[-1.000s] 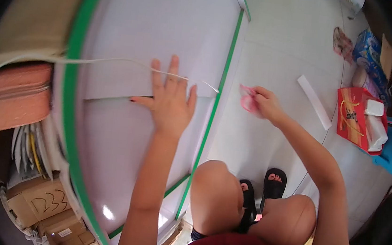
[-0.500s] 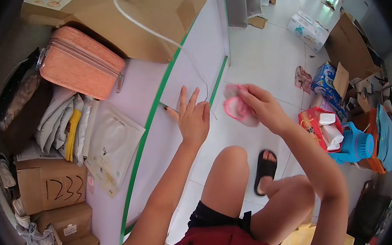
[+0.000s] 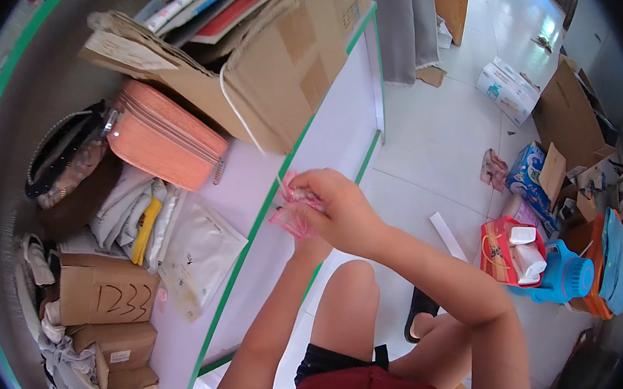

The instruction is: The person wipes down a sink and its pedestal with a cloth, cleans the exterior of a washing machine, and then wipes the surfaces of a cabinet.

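Note:
My right hand (image 3: 339, 208) is closed around a crumpled, see-through pink piece (image 3: 295, 221) of thin mesh or film, in front of the shelf's green edge (image 3: 255, 223). Just behind it is my left hand (image 3: 312, 248); its fingers are mostly hidden by my right hand and the pink piece, so I cannot tell what they hold. A white cord (image 3: 241, 117) runs from the cardboard box (image 3: 283, 64) down towards both hands.
On the shelf are a coral zip case (image 3: 171, 136), a white flat packet (image 3: 201, 255) and a box marked 1233 (image 3: 109, 291). Across the floor stand a red gift bag (image 3: 496, 250), a blue jug (image 3: 563, 271) and several boxes. A white strip (image 3: 448, 236) lies near a black slipper (image 3: 422, 310).
My right hand has moved left with the pink piece and now overlaps my left hand, whose spread fingers showed before. The view has shifted, and a white strip shows on the floor.

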`<action>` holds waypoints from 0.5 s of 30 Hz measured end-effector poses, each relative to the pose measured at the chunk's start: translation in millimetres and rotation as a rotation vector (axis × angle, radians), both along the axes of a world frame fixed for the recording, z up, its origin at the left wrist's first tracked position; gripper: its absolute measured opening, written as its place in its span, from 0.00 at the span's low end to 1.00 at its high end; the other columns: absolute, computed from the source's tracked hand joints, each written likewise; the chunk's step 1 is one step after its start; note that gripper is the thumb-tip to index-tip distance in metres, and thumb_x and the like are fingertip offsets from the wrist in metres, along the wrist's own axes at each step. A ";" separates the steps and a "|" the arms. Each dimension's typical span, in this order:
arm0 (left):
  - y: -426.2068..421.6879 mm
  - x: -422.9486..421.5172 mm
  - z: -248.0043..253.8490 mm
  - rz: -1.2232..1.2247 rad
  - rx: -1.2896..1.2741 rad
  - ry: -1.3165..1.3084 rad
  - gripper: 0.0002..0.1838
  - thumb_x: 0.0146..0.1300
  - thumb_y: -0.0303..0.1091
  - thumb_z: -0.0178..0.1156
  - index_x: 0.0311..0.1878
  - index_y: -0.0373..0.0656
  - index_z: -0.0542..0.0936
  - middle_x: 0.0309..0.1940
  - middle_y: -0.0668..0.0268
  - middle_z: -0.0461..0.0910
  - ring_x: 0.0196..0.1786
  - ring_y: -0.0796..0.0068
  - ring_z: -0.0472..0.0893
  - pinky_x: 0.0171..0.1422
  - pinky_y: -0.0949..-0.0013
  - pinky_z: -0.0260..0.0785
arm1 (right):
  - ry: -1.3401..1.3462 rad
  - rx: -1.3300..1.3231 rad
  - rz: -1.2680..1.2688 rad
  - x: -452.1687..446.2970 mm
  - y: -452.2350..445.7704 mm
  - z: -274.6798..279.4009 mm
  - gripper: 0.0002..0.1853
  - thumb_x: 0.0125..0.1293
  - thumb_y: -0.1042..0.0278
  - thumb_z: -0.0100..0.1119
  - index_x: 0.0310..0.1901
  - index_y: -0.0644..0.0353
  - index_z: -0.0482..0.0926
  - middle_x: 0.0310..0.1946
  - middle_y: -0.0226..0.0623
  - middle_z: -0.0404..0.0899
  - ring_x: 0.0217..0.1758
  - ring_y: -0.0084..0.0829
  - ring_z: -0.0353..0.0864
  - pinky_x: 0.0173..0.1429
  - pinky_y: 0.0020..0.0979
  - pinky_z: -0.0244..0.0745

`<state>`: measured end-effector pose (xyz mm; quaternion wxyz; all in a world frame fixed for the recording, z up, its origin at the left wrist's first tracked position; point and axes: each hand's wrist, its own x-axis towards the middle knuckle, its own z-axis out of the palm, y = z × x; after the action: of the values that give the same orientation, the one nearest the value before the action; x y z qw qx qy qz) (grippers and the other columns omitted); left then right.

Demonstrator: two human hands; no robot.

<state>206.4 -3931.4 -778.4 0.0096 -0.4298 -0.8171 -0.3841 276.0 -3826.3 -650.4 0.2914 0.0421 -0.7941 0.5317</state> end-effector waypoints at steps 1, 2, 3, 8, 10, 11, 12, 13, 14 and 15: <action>1.2 5.9 4.4 -0.014 0.054 -0.062 0.22 0.60 0.30 0.59 0.59 0.41 0.69 0.58 0.60 0.70 0.64 0.62 0.66 0.67 0.55 0.56 | 0.052 0.062 -0.027 -1.4 -1.7 -1.0 0.14 0.58 0.73 0.62 0.46 0.61 0.75 0.40 0.42 0.77 0.44 0.42 0.75 0.48 0.35 0.72; 1.7 12.9 13.8 -0.028 0.108 -0.124 0.22 0.61 0.31 0.58 0.58 0.40 0.70 0.57 0.59 0.71 0.64 0.60 0.66 0.67 0.55 0.56 | 0.084 0.090 -0.037 1.7 -1.5 5.9 0.12 0.56 0.75 0.61 0.44 0.61 0.76 0.35 0.42 0.77 0.41 0.44 0.75 0.45 0.37 0.73; -3.1 20.2 24.6 -0.022 0.030 -0.058 0.20 0.62 0.32 0.57 0.57 0.39 0.71 0.56 0.58 0.72 0.63 0.58 0.68 0.67 0.54 0.55 | 0.095 0.091 -0.033 5.7 1.0 10.3 0.12 0.56 0.75 0.61 0.44 0.61 0.76 0.35 0.42 0.77 0.41 0.44 0.75 0.45 0.37 0.73; -41.5 61.0 97.5 0.048 0.013 -0.134 0.16 0.65 0.28 0.53 0.55 0.35 0.73 0.48 0.55 0.77 0.56 0.57 0.75 0.64 0.57 0.62 | 0.179 0.283 -0.206 34.9 28.3 16.2 0.09 0.55 0.71 0.62 0.38 0.59 0.78 0.30 0.39 0.77 0.36 0.41 0.76 0.41 0.37 0.73; -39.7 66.1 129.0 0.022 0.350 -0.371 0.17 0.71 0.32 0.47 0.57 0.29 0.70 0.52 0.52 0.75 0.58 0.63 0.73 0.64 0.62 0.64 | 0.169 0.388 -0.219 44.5 31.9 20.7 0.08 0.55 0.69 0.62 0.36 0.59 0.78 0.28 0.37 0.76 0.35 0.40 0.75 0.39 0.37 0.72; -28.4 69.7 146.9 -0.032 0.572 -0.450 0.22 0.74 0.36 0.41 0.62 0.27 0.65 0.58 0.52 0.71 0.60 0.65 0.72 0.66 0.62 0.62 | 0.169 0.498 -0.233 51.7 33.0 22.2 0.07 0.55 0.68 0.62 0.35 0.59 0.77 0.27 0.36 0.74 0.33 0.39 0.74 0.37 0.36 0.72; -20.5 66.9 158.7 -0.019 0.599 -0.498 0.25 0.75 0.39 0.40 0.65 0.27 0.61 0.61 0.50 0.68 0.61 0.63 0.71 0.68 0.62 0.60 | 0.156 0.540 -0.266 55.4 29.3 25.2 0.07 0.54 0.67 0.63 0.32 0.58 0.77 0.26 0.34 0.73 0.32 0.37 0.73 0.36 0.35 0.71; -10.5 63.9 168.2 -0.078 0.656 -0.621 0.27 0.75 0.42 0.40 0.67 0.29 0.59 0.63 0.48 0.66 0.62 0.62 0.71 0.70 0.62 0.57 | 0.130 0.532 -0.250 57.6 26.8 23.7 0.07 0.54 0.67 0.63 0.32 0.58 0.77 0.26 0.34 0.73 0.32 0.37 0.73 0.36 0.35 0.71; 0.2 67.3 183.6 -0.073 0.707 -0.829 0.24 0.75 0.44 0.40 0.61 0.32 0.67 0.51 0.55 0.75 0.58 0.64 0.73 0.71 0.61 0.55 | 0.151 0.582 -0.244 57.9 26.1 23.5 0.08 0.53 0.66 0.64 0.32 0.58 0.77 0.26 0.34 0.73 0.33 0.37 0.73 0.36 0.35 0.71; 2.3 59.7 179.3 -0.065 0.708 -0.836 0.24 0.75 0.44 0.40 0.61 0.32 0.67 0.51 0.55 0.75 0.58 0.64 0.73 0.71 0.61 0.55 | 0.180 0.632 -0.242 59.3 24.6 22.7 0.08 0.53 0.66 0.64 0.32 0.58 0.77 0.26 0.34 0.74 0.33 0.36 0.73 0.37 0.35 0.71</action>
<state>266.1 -3929.1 -599.1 -0.1837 -0.2358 -0.5584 -0.7738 335.3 -3801.7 -627.7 0.3936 0.0825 -0.8899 0.2151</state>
